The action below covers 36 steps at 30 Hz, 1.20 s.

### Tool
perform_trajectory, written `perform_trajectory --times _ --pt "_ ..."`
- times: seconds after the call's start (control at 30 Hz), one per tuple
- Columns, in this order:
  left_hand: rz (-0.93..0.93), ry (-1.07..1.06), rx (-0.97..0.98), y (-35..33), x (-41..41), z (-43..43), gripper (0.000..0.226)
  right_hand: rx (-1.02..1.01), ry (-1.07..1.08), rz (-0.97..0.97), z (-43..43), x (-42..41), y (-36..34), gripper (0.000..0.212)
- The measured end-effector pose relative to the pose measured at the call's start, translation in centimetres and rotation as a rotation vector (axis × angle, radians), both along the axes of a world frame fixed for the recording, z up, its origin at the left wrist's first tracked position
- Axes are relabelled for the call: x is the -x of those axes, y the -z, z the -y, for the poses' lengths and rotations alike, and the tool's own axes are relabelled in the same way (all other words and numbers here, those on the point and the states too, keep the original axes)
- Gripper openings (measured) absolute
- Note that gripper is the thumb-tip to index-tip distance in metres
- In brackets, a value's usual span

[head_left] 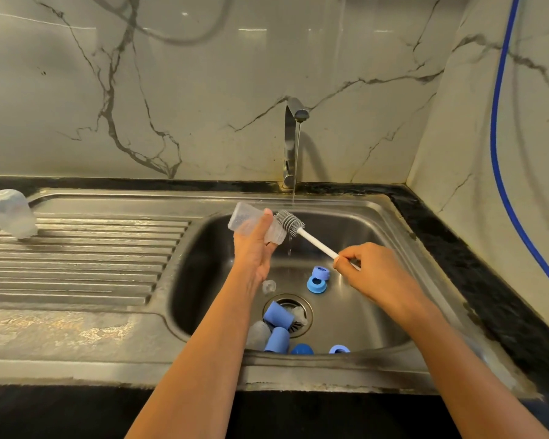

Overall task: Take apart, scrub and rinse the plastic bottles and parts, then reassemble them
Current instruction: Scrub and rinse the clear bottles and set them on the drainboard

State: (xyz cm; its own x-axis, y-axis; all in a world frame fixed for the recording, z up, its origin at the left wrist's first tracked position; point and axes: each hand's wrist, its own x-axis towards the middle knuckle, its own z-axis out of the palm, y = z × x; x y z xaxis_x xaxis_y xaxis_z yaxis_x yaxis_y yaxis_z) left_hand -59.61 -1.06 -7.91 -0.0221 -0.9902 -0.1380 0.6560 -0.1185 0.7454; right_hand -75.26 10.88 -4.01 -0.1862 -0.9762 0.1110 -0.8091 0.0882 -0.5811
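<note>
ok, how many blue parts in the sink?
6: two rings together mid-sink, two caps by the drain, a dome and a ring at the near rim. More may hide behind that rim.

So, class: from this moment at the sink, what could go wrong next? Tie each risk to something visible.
1. The clear bottle, held only by the left grip over the basin, may slip when the right grip pushes the brush in.
2. The blue cap and clear part lying on the drain could block it while the tap runs.
</note>
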Motion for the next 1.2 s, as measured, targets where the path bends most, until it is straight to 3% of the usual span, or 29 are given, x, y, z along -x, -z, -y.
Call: perform_trajectory --times 0.1,0.27,0.43,0.63,0.83,0.93,1.07,1.2 --pt "0.021 -0.033 -0.041 0.35 0.14 0.07 0.060 0.005 -0.018 -0.017 0.12 -0.29 0.06 0.024" --pt "0.178 0.085 -0.017 0.76 0.43 -0.14 0.057 0.061 0.039 -0.036 0.17 0.13 -0.01 0.024" --pt "0.038 -0.022 -0.012 0.42 0.02 0.17 0.058 -0.013 -0.005 -0.019 0.34 0.01 0.17 0.023" --pt "0.128 0.038 0.033 0.55 0.02 0.03 0.064 0.027 0.046 0.003 0.34 -0.10 0.49 0.031" --pt "-0.055 -0.047 -0.019 0.15 -0.28 0.17 0.050 -0.011 -0.008 0.007 0.24 -0.37 0.41 0.024" --pt "-0.017 -0.101 -0.036 0.36 -0.39 0.33 0.063 -0.034 -0.016 -0.012 0.43 -0.65 0.59 0.024" --pt "0.095 0.007 0.010 0.31 0.41 -0.26 0.067 0.017 0.064 -0.040 0.68 -0.60 0.81 0.026" --pt "0.015 -0.061 -0.031 0.23 0.13 -0.05 0.060 0.009 0.015 -0.017 0.46 -0.47 0.65 0.026"
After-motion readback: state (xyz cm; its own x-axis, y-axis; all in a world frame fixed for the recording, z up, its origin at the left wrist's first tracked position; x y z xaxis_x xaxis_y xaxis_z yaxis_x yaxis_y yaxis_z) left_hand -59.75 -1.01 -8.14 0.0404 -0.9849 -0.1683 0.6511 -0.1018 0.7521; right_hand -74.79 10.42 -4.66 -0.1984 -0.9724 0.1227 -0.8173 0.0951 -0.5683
